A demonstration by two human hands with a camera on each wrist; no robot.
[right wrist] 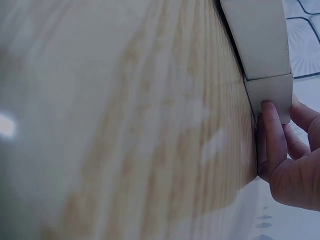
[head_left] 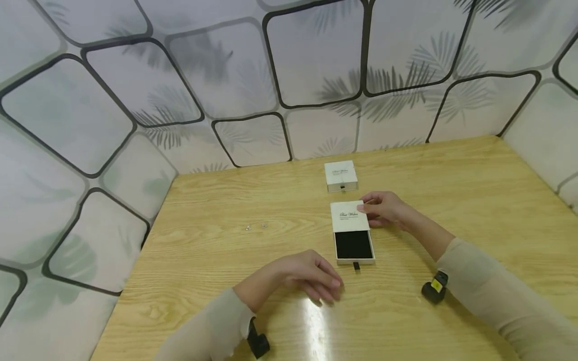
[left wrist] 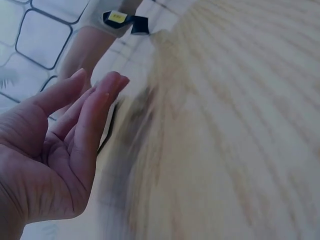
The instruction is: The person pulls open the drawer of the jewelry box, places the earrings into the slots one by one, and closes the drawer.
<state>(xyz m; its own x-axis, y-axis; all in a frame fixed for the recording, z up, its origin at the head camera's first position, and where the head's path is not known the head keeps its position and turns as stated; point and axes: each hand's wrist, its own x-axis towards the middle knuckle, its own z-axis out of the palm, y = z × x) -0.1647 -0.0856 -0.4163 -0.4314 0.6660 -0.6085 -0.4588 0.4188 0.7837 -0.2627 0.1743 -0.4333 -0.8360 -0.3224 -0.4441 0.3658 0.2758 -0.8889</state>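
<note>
A white slide-out gift box (head_left: pixel 348 216) with "Best Wishes" print lies on the table, its drawer pulled toward me and showing a black pad (head_left: pixel 353 244). A short black ribbon tab (head_left: pixel 356 266) sticks out of the drawer's front. My right hand (head_left: pixel 384 209) holds the box's sleeve at its right side, thumb on top; in the right wrist view, fingers (right wrist: pixel 272 132) press its side wall. My left hand (head_left: pixel 311 276) hovers in front of the drawer's left corner, fingers loosely bent and holding nothing. The left wrist view shows that hand's palm (left wrist: pixel 55 165).
Behind the opened box stands a second white box (head_left: pixel 340 175), closed, with a small dark tab. Two tiny shiny pieces (head_left: pixel 256 227) lie on the wooden table (head_left: pixel 203 281) to the left. A patterned cloth wall (head_left: pixel 235 70) borders the table's back and sides.
</note>
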